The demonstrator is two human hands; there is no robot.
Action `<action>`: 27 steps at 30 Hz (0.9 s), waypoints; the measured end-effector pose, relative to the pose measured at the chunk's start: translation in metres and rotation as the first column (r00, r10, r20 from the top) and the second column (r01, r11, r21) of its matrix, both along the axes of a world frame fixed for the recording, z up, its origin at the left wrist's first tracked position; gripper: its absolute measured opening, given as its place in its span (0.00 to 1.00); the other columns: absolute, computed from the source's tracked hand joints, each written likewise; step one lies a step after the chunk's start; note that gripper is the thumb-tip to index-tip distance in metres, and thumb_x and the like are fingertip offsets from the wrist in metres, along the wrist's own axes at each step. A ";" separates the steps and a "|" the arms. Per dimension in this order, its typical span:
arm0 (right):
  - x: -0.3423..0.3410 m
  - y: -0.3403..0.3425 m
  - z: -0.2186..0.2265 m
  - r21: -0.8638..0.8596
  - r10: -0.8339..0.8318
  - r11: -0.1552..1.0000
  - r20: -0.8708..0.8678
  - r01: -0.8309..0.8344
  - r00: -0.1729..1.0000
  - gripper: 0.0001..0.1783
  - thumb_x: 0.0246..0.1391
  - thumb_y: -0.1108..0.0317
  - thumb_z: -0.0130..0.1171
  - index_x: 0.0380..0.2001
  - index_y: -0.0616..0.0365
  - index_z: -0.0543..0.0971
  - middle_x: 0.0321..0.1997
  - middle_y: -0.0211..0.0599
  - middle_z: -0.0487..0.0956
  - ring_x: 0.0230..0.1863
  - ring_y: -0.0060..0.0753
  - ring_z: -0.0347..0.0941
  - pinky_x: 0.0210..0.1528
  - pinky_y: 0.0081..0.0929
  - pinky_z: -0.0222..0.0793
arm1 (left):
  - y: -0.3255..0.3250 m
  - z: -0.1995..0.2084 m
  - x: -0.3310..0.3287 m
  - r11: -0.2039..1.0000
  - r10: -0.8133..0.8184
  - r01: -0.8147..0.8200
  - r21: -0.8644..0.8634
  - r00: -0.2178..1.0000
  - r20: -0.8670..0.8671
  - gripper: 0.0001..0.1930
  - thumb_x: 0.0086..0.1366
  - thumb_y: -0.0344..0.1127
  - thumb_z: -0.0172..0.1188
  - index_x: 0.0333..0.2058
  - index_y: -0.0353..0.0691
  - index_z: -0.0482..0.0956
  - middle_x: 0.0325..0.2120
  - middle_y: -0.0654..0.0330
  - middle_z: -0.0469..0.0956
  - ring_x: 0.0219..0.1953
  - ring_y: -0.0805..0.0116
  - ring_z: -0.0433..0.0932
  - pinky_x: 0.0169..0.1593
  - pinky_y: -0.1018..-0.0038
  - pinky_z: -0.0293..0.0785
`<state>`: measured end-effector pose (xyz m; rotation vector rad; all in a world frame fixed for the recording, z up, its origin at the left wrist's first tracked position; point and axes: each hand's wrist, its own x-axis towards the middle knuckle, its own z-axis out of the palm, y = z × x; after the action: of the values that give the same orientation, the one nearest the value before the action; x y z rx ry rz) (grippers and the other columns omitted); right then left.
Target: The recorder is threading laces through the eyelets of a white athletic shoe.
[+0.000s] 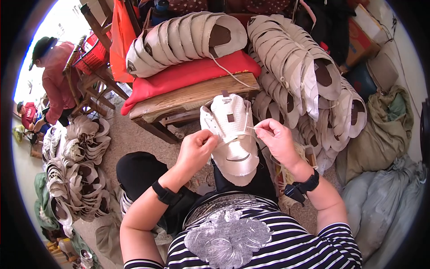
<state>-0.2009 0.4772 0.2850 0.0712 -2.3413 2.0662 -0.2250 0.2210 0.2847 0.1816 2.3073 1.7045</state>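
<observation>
Centre of the frame: a white shoe upper (233,134), held upright over the person's lap, toe end down. The left hand (197,150) is closed on its left edge, pinching the material to steady it. The right hand (277,139) is closed at the upper's right edge, fingertips pinched on what looks like a thin thread (251,128) or needle; which of the two cannot be told.

The step in hand appears to be hand-stitching along the upper's edge. The next move likely calls for a steady pull from the right hand while the left keeps the piece from twisting.

Above, a wooden bench (192,96) carries a red cushion (188,71) with a row of stacked uppers (183,40) on it. A larger pile of uppers (304,80) fills the upper right, with grey sacks (389,197) below it. More uppers (76,170) lie heaped on the floor at the left. At the upper left, another person in a red top (56,80) bends over separate work.
</observation>
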 end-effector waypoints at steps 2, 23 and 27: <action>-0.005 -0.003 0.000 -0.011 -0.001 1.000 -0.022 0.001 1.000 0.04 0.62 0.72 0.60 0.39 0.59 0.78 0.33 0.19 0.75 0.34 0.07 0.67 0.37 0.10 0.64 | 0.005 0.006 -0.003 1.000 0.009 -0.010 -0.024 1.000 -0.011 0.12 0.62 0.36 0.60 0.29 0.31 0.78 0.19 0.62 0.76 0.22 0.75 0.72 0.26 0.73 0.68; -0.041 -0.008 0.062 0.924 0.650 0.366 -0.340 0.112 0.680 0.14 0.43 0.67 0.65 0.34 0.55 0.74 0.39 0.34 0.76 0.40 0.41 0.74 0.44 0.37 0.69 | 0.001 0.083 -0.041 0.609 -0.677 0.151 -0.779 0.610 -0.411 0.13 0.50 0.29 0.67 0.35 0.40 0.75 0.40 0.54 0.71 0.37 0.52 0.79 0.40 0.60 0.75; -0.067 0.004 0.075 0.890 0.729 0.411 -0.192 -0.196 0.657 0.19 0.40 0.71 0.69 0.38 0.54 0.75 0.42 0.35 0.74 0.43 0.44 0.75 0.45 0.38 0.71 | -0.004 0.083 -0.056 0.623 -0.713 0.352 -0.699 0.623 -0.321 0.15 0.49 0.28 0.67 0.35 0.39 0.73 0.39 0.54 0.71 0.38 0.49 0.78 0.42 0.58 0.75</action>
<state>-0.2682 0.4813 0.3598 1.3489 -2.7366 0.5429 -0.2809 0.2167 0.3681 1.3153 2.6142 0.5974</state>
